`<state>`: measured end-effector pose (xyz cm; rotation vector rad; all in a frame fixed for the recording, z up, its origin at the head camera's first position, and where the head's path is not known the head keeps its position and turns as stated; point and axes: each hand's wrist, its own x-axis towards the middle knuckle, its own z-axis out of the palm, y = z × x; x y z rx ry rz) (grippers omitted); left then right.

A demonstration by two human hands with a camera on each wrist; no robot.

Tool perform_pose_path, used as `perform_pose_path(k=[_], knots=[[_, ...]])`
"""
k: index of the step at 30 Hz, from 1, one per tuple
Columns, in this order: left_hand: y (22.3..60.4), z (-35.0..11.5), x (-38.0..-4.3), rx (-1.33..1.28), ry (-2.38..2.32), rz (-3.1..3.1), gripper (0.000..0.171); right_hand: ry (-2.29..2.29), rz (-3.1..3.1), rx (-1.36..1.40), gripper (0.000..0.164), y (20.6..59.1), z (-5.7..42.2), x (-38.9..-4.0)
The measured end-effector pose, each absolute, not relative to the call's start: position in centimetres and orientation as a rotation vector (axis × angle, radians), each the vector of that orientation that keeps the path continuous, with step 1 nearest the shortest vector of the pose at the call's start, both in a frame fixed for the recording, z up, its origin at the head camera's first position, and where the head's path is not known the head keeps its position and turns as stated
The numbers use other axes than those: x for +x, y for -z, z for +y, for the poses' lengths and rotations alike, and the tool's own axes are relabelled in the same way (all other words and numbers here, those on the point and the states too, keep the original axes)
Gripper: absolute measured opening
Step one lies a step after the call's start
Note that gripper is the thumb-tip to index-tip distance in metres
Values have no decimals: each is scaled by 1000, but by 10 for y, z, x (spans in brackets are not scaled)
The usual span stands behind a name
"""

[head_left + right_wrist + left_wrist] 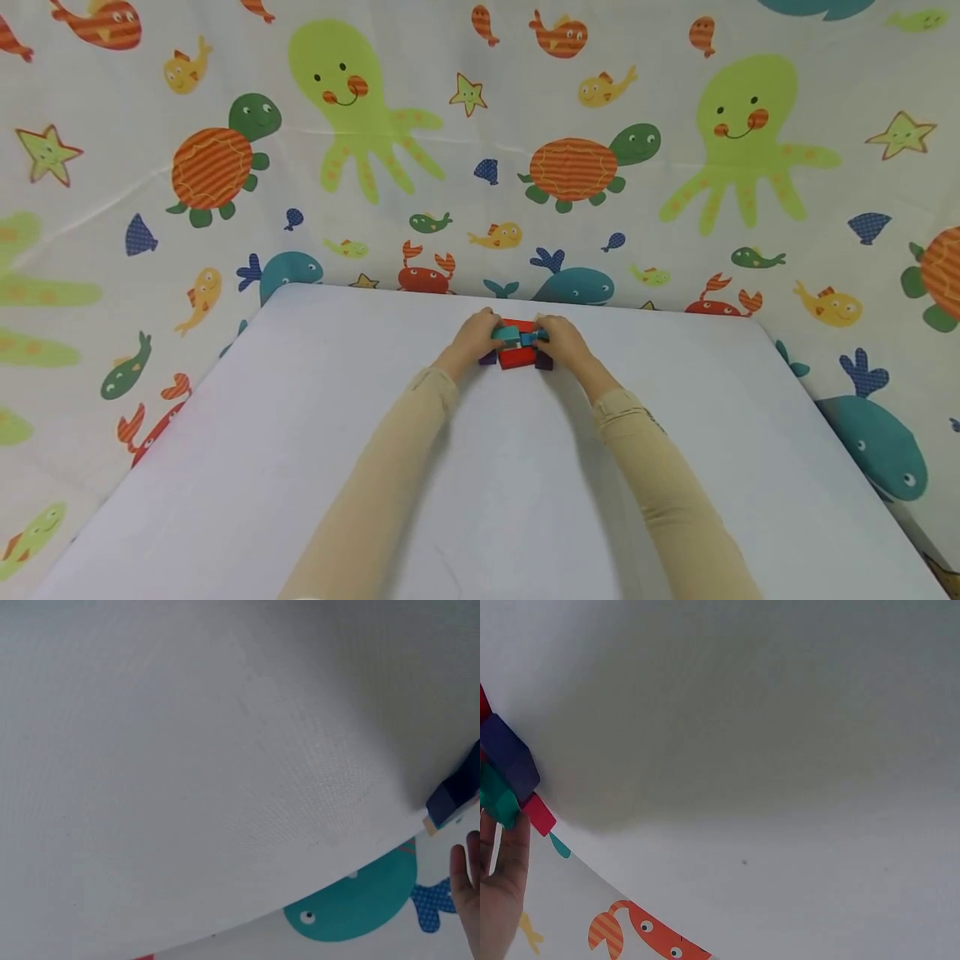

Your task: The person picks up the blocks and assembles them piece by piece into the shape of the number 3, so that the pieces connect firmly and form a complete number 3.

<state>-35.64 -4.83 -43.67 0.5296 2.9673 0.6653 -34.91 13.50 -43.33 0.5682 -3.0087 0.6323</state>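
Note:
Near the table's far edge, several coloured blocks form a small cluster between the two hands. My left hand [475, 335] grips a teal block [507, 335] over the cluster's left side. From the right, my right hand [564, 340] pinches a blue block [529, 339] beside it. A red block [517, 358] lies at the front and another red block [519, 325] behind. Dark purple blocks, one on the left [488, 358] and one on the right [543, 361], stand partly covered by the hands. In the left wrist view, the teal block [496, 796] overlaps a purple block [511, 756].
A white table [300, 467] spreads out toward the front and both sides. Behind it hangs a curtain [480, 275] printed with sea animals, meeting the far edge close behind the blocks. Both sleeved forearms [397, 467] reach across the table.

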Motion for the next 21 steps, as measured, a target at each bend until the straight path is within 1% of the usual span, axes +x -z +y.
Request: perform_pose_path(k=[7, 15, 21], knots=[[437, -53, -351, 502, -763, 2975, 36, -694, -3040, 613, 26, 432, 139, -352], [437, -56, -344, 481, -854, 2944, 40, -651, -3013, 682, 26, 434, 140, -354], [438, -58, -335, 534, -1003, 2943, 36, -593, -3036, 735, 26, 433, 140, -357]])
